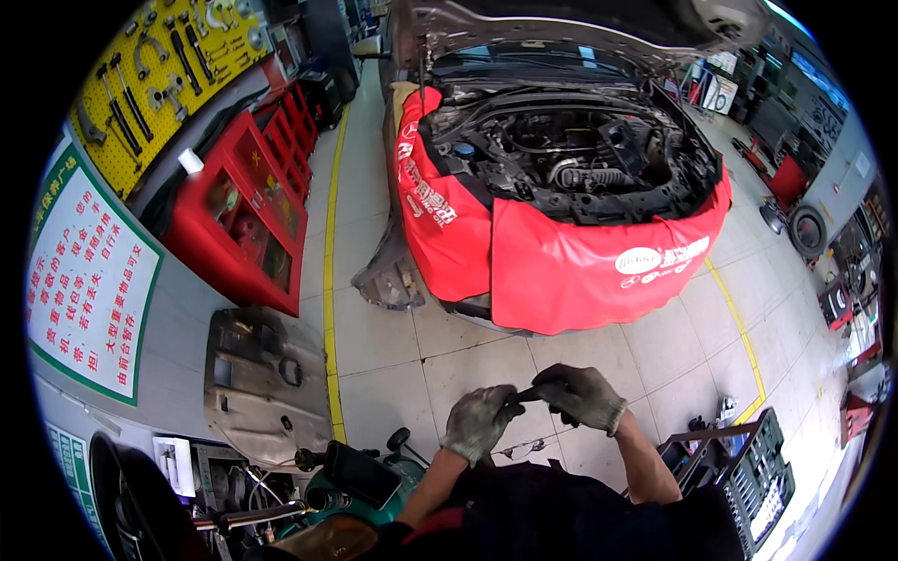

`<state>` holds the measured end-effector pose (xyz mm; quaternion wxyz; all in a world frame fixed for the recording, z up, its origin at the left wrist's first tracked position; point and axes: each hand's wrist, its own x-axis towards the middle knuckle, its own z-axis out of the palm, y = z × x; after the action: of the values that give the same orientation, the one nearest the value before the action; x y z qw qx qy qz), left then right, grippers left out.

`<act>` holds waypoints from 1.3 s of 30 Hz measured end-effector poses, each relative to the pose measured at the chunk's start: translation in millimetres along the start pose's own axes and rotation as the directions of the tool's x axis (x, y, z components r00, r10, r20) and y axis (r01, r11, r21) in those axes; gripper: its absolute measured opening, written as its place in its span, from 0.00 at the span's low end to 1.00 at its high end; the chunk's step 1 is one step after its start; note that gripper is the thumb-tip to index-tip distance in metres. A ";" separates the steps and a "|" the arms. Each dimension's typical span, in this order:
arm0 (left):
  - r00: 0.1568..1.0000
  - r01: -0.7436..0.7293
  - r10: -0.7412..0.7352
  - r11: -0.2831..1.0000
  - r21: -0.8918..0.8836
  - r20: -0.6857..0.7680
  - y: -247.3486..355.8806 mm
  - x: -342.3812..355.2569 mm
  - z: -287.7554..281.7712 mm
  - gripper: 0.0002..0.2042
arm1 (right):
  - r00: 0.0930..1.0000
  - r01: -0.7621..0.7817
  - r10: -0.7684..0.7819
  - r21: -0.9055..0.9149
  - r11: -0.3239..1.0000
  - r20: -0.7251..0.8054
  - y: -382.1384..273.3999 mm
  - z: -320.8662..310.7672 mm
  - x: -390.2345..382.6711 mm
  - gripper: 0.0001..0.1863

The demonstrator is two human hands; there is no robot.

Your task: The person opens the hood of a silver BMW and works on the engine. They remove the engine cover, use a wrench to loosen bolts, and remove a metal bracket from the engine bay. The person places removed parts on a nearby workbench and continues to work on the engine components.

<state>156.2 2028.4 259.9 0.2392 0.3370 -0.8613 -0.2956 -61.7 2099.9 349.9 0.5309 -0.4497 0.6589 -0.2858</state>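
My left hand (479, 419) and my right hand (582, 396), both in worn work gloves with dark palms and fingers, meet in front of my body. Their fingers are closed around a small dark piece (529, 395) that spans the gap between them; its kind is too small to make out. Beyond my hands stands a car with its hood (580, 26) raised and its engine (571, 140) exposed. Red protective covers (589, 271) drape over its front and fender. Neither hand touches the car.
An open socket set case (760, 481) lies at my lower right beside a dark cart (692, 453). To my left are a green machine (374, 491), a large flat panel (262, 397) and a red cabinet (238, 220). Tools hang on a yellow pegboard (154, 79).
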 end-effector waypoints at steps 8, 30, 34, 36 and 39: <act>0.947 -0.277 0.260 0.958 0.072 0.190 -60.0 228.4 -22.0 0.11 | 0.913 0.261 -0.179 0.187 0.947 -0.367 -46.6 -117.0 123.6 0.15; 0.989 0.123 -0.093 0.944 0.307 -0.112 -288.1 702.5 -133.4 0.19 | 0.848 0.346 -0.462 -0.390 0.853 -0.260 -301.2 -370.9 551.4 0.11; 0.970 0.218 -0.242 0.788 0.576 -0.036 -348.1 780.3 -117.8 0.17 | 0.718 0.331 -0.696 -0.875 0.354 -0.010 -328.6 -414.4 668.7 0.12; 0.982 0.141 -0.187 0.726 0.673 -0.005 -366.2 801.6 -100.8 0.12 | 0.741 0.298 -0.659 -0.943 0.149 0.130 -335.0 -428.9 726.2 0.12; 0.964 0.191 -0.255 0.854 0.484 0.070 -380.5 805.7 -82.1 0.08 | 0.901 0.145 -0.426 -0.871 0.470 -0.080 -323.4 -436.2 775.2 0.12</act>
<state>-156.9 1190.6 234.5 0.0567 0.4626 -0.8760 -0.1239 -410.0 1221.5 402.0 0.0864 -0.7082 0.6966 -0.0755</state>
